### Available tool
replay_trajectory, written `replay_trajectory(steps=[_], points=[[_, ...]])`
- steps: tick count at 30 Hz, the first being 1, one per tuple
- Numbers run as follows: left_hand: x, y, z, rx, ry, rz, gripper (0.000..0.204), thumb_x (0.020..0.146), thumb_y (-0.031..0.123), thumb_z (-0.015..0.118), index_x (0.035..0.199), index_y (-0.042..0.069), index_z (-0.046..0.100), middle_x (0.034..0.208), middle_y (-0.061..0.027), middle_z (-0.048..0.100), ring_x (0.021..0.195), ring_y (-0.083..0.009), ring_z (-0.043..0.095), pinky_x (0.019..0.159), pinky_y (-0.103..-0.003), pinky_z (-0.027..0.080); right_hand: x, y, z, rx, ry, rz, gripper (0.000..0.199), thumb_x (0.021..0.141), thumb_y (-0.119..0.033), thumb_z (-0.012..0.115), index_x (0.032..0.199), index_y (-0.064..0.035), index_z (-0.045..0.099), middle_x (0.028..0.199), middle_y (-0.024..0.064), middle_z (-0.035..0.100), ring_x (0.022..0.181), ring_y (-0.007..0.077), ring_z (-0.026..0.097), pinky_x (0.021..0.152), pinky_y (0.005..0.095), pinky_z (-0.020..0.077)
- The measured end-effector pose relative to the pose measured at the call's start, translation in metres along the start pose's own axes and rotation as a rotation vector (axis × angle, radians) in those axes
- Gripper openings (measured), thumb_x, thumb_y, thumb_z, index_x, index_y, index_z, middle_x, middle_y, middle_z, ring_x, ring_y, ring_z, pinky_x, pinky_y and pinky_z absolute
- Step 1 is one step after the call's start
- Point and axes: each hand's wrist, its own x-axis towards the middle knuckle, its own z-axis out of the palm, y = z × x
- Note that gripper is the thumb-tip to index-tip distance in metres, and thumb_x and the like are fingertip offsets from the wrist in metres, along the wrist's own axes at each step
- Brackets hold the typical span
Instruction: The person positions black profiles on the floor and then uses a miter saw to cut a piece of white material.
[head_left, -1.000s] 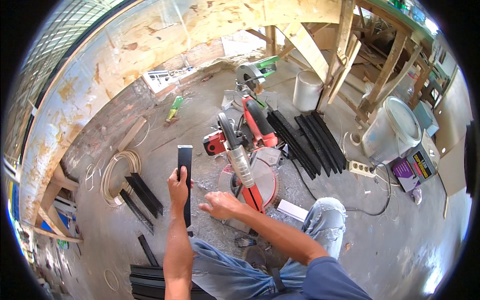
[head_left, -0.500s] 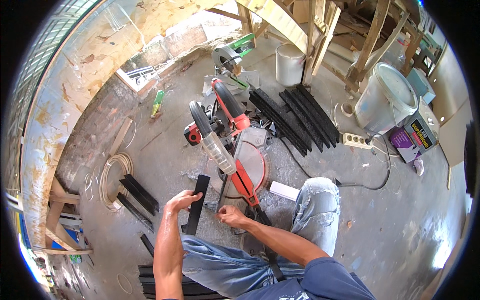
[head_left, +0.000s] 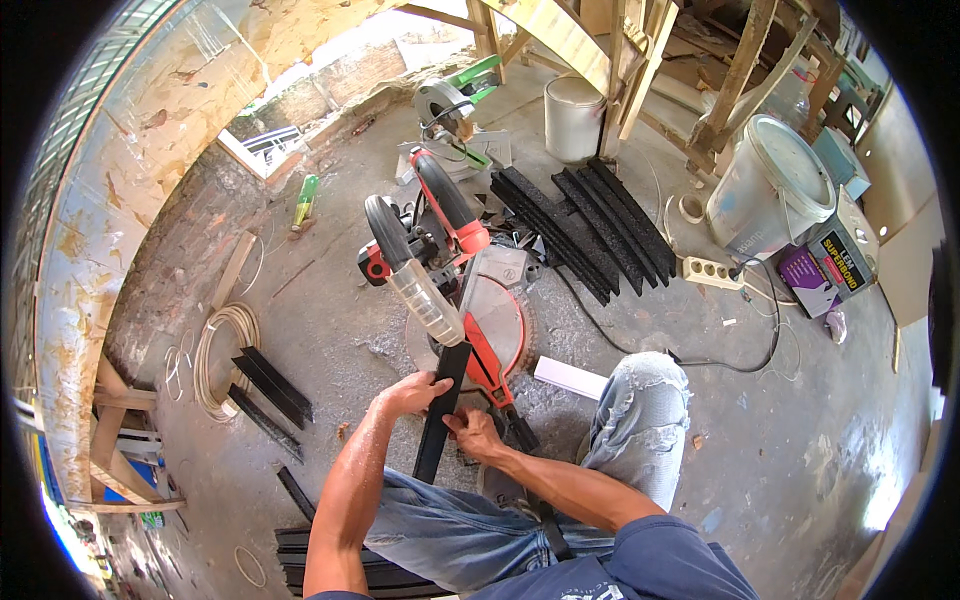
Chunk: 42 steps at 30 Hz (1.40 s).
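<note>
On the dusty concrete floor (head_left: 330,320), a red and black mitre saw (head_left: 445,270) stood directly ahead of the seated person. A long black flat strip (head_left: 440,412) lay with its far end under the saw's clear blade guard (head_left: 425,300), its near end over the person's lap. The left hand (head_left: 410,393) gripped the strip's left edge, fingers curled round it. The right hand (head_left: 473,434) pinched the right edge, just beside the saw's base. More black strips (head_left: 590,225) lay beyond the saw, near a white plastic bucket (head_left: 770,185).
</note>
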Motion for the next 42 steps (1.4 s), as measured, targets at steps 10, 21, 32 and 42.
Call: replay_trajectory(steps=[10, 21, 32, 42], points=[[0.009, -0.001, 0.001, 0.436, 0.325, 0.292, 0.041, 0.087, 0.033, 0.075, 0.107, -0.003, 0.069, 0.101, -0.027, 0.07, 0.095, -0.0407, 0.069, 0.082, -0.046, 0.054, 0.036, 0.025, -0.023, -0.385, 0.128, -0.168, 0.038, 0.097, -0.033, 0.062, 0.089, 0.0041, 0.066, 0.079, 0.0197, 0.068, 0.075, 0.0353, 0.069, 0.072, 0.0465, 0.0511], [0.01, 0.003, 0.007, 0.514, 0.459, 0.179, 0.042, 0.083, 0.034, 0.078, 0.098, -0.003, 0.065, 0.099, -0.0273, 0.069, 0.099, -0.0443, 0.066, 0.084, -0.052, 0.053, 0.069, 0.038, -0.023, -0.385, 0.02, -0.128, 0.033, 0.096, -0.028, 0.061, 0.086, 0.0021, 0.069, 0.064, 0.0176, 0.065, 0.067, 0.0379, 0.068, 0.068, 0.0477, 0.0506], [0.021, 0.001, 0.005, 0.44, 0.572, 0.037, 0.047, 0.085, 0.039, 0.075, 0.108, -0.002, 0.066, 0.107, -0.026, 0.069, 0.106, -0.0423, 0.066, 0.09, -0.05, 0.052, 0.064, 0.017, -0.022, -0.623, -0.037, -0.156, 0.033, 0.093, -0.026, 0.06, 0.087, 0.0056, 0.07, 0.093, 0.0274, 0.069, 0.091, 0.0447, 0.068, 0.08, 0.0551, 0.053], [0.07, -0.005, 0.048, 0.013, 0.851, 0.076, 0.067, 0.078, 0.038, 0.08, 0.124, -0.005, 0.058, 0.116, -0.0284, 0.066, 0.113, -0.0448, 0.062, 0.097, -0.052, 0.049, 0.058, 0.016, -0.015, -0.586, -0.005, -0.126, 0.026, 0.089, -0.022, 0.064, 0.095, 0.0032, 0.071, 0.096, 0.0277, 0.07, 0.091, 0.0439, 0.069, 0.079, 0.053, 0.0557]])
